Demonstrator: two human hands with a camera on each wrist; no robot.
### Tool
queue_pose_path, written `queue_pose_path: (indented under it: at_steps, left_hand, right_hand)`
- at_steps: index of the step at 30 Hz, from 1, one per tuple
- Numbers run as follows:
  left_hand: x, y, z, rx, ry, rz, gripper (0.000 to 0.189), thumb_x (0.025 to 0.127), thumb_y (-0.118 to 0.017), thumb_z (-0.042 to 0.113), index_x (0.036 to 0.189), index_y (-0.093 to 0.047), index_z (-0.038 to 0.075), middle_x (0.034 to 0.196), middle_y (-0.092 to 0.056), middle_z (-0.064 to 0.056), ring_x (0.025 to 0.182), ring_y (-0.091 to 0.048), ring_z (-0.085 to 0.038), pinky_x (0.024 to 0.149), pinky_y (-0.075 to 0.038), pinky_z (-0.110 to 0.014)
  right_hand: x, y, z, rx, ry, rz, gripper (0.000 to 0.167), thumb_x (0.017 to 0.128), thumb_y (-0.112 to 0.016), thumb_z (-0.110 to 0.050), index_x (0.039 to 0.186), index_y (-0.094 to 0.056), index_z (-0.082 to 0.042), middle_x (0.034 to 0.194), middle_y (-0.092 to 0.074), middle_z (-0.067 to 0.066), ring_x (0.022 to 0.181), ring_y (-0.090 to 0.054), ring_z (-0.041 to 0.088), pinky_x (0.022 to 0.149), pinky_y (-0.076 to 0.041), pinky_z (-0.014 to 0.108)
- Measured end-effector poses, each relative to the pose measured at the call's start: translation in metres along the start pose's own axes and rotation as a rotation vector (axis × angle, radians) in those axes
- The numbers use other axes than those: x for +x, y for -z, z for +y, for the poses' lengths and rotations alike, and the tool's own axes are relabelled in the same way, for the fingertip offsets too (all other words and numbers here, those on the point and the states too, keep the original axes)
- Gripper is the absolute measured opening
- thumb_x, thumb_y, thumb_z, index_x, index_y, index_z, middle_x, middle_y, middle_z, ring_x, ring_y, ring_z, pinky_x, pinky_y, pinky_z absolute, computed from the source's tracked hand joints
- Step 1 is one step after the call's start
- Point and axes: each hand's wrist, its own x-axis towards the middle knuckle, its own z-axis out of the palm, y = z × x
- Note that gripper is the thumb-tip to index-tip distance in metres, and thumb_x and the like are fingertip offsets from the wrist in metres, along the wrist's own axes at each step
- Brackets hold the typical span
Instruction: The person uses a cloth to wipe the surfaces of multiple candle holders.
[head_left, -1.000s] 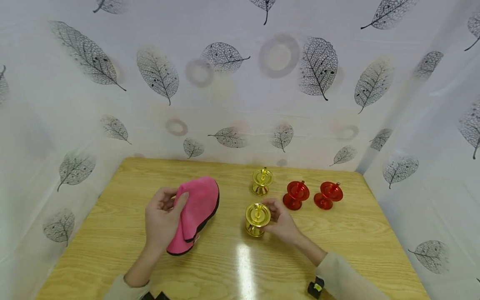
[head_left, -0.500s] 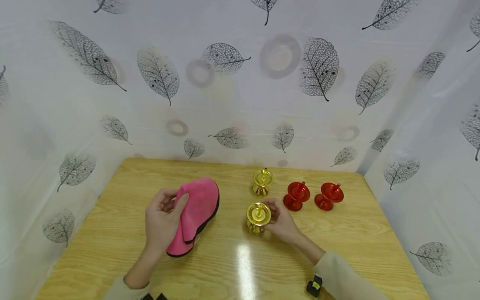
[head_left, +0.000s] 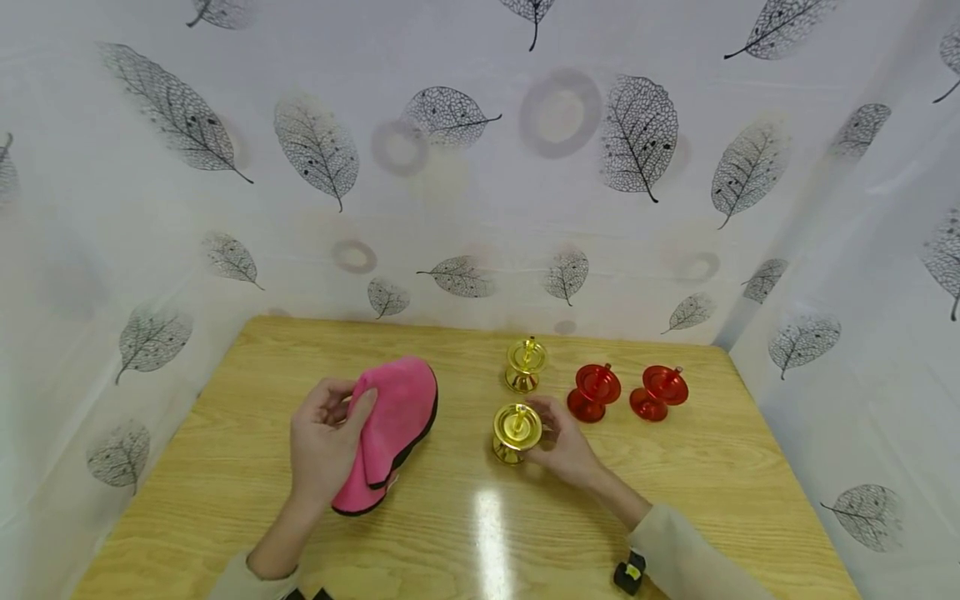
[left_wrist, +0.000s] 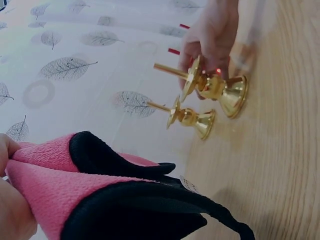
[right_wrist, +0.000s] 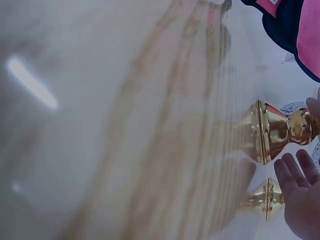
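My left hand [head_left: 326, 442] pinches a folded pink cloth [head_left: 401, 408] with black edging, held over the left half of the table. In the left wrist view, the folds of the cloth [left_wrist: 95, 192] hang open, showing a black underside. Right of centre, my right hand [head_left: 562, 446] grips a shiny gold candle holder [head_left: 517, 427] from its right side, around the stem below the dish. This holder is upright; whether its foot touches the table I cannot tell. Behind it stands a second gold candle holder [head_left: 527, 357], apart from the hand.
Two red candle holders [head_left: 596, 385] stand side by side at the back right of the wooden table [head_left: 300, 342]. A leaf-patterned white curtain [head_left: 480, 208] encloses the back and sides. Light glares off the table's front middle.
The gold candle holder in my right hand has shifted very slightly away from me, its foot showing a bit less below the dish. My left hand and the cloth stay nearly still.
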Motion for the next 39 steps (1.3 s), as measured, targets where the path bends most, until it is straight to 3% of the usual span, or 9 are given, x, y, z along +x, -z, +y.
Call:
queue_pose_path:
  at_steps: [4, 9, 12, 13, 16, 19, 21, 30, 39]
  left_hand:
    - [-0.001, 0.000, 0.000, -0.006, -0.007, -0.005, 0.008, 0.092, -0.075, -0.008, 0.098, -0.069, -0.009, 0.091, -0.074, 0.021, 0.072, -0.071, 0.001, 0.061, -0.060, -0.013]
    - [-0.002, 0.000, 0.001, -0.007, -0.011, -0.008, 0.007, 0.092, -0.075, -0.008, 0.098, -0.070, -0.008, 0.091, -0.074, 0.020, 0.072, -0.070, 0.001, 0.061, -0.059, -0.012]
    - [-0.002, 0.001, 0.001, -0.008, -0.005, -0.011, 0.007, 0.092, -0.075, -0.007, 0.098, -0.070, -0.008, 0.091, -0.075, 0.020, 0.072, -0.070, 0.000, 0.061, -0.059, -0.012]
    - [-0.002, 0.001, 0.001, -0.005, -0.006, -0.012, 0.008, 0.092, -0.075, -0.007, 0.098, -0.070, -0.008, 0.091, -0.075, 0.020, 0.072, -0.070, 0.000, 0.061, -0.059, -0.012]
    - [-0.002, 0.001, 0.000, 0.001, -0.006, -0.018, 0.008, 0.092, -0.075, -0.007, 0.098, -0.070, -0.007, 0.091, -0.075, 0.020, 0.072, -0.071, -0.001, 0.061, -0.059, -0.013]
    - [-0.003, 0.000, 0.000, 0.007, -0.003, -0.024, 0.007, 0.092, -0.075, -0.007, 0.097, -0.071, -0.007, 0.091, -0.075, 0.020, 0.072, -0.071, -0.001, 0.061, -0.059, -0.013]
    - [-0.004, 0.000, 0.000, 0.008, 0.002, -0.028, 0.007, 0.092, -0.075, -0.007, 0.097, -0.071, -0.007, 0.091, -0.075, 0.021, 0.072, -0.071, 0.000, 0.060, -0.059, -0.013]
    - [-0.005, 0.000, 0.001, 0.026, 0.007, -0.044, 0.006, 0.092, -0.076, -0.005, 0.097, -0.072, -0.004, 0.090, -0.075, 0.019, 0.071, -0.071, -0.002, 0.059, -0.059, -0.014]
    - [-0.008, -0.002, 0.002, 0.020, 0.031, -0.059, 0.008, 0.092, -0.077, -0.004, 0.099, -0.073, -0.002, 0.091, -0.074, 0.018, 0.074, -0.071, -0.001, 0.061, -0.059, -0.013]
  right_hand:
    - [-0.007, 0.011, -0.001, -0.009, 0.021, -0.010, 0.085, 0.082, -0.088, -0.004, 0.154, -0.043, -0.003, 0.149, -0.058, 0.023, 0.132, -0.058, 0.005, 0.108, -0.054, 0.024]
    - [-0.007, 0.024, -0.009, 0.043, 0.101, -0.016, 0.078, 0.089, -0.079, 0.002, 0.155, -0.037, 0.007, 0.154, -0.050, 0.032, 0.142, -0.056, 0.030, 0.113, -0.053, 0.026]
    - [0.000, 0.027, -0.016, 0.065, 0.125, 0.014, 0.068, 0.097, -0.069, 0.002, 0.155, -0.034, 0.010, 0.155, -0.044, 0.038, 0.143, -0.055, 0.020, 0.114, -0.049, 0.020]
    - [0.003, 0.028, -0.018, 0.061, 0.121, 0.031, 0.066, 0.099, -0.066, 0.001, 0.155, -0.033, 0.011, 0.156, -0.042, 0.039, 0.144, -0.054, 0.022, 0.116, -0.048, 0.022]
    - [0.013, 0.027, -0.023, 0.052, 0.086, 0.088, 0.062, 0.104, -0.061, -0.002, 0.157, -0.031, 0.011, 0.160, -0.040, 0.037, 0.149, -0.049, 0.029, 0.122, -0.047, 0.037]
    - [0.023, 0.024, -0.025, 0.044, 0.034, 0.130, 0.062, 0.105, -0.061, -0.004, 0.157, -0.031, 0.011, 0.162, -0.039, 0.033, 0.151, -0.038, 0.051, 0.124, -0.039, 0.058]
    - [0.029, 0.021, -0.025, 0.046, 0.002, 0.154, 0.063, 0.105, -0.062, -0.006, 0.158, -0.031, 0.009, 0.163, -0.038, 0.032, 0.153, -0.037, 0.049, 0.125, -0.035, 0.062]
    - [0.055, 0.013, -0.018, 0.038, -0.156, 0.282, 0.076, 0.101, -0.071, -0.013, 0.160, -0.027, 0.008, 0.167, -0.033, 0.028, 0.155, -0.035, 0.048, 0.126, -0.038, 0.059]
    - [0.073, 0.005, -0.005, 0.071, -0.243, 0.327, 0.079, 0.100, -0.072, -0.010, 0.160, -0.025, 0.007, 0.160, -0.039, 0.031, 0.147, -0.046, 0.048, 0.125, -0.041, 0.057]
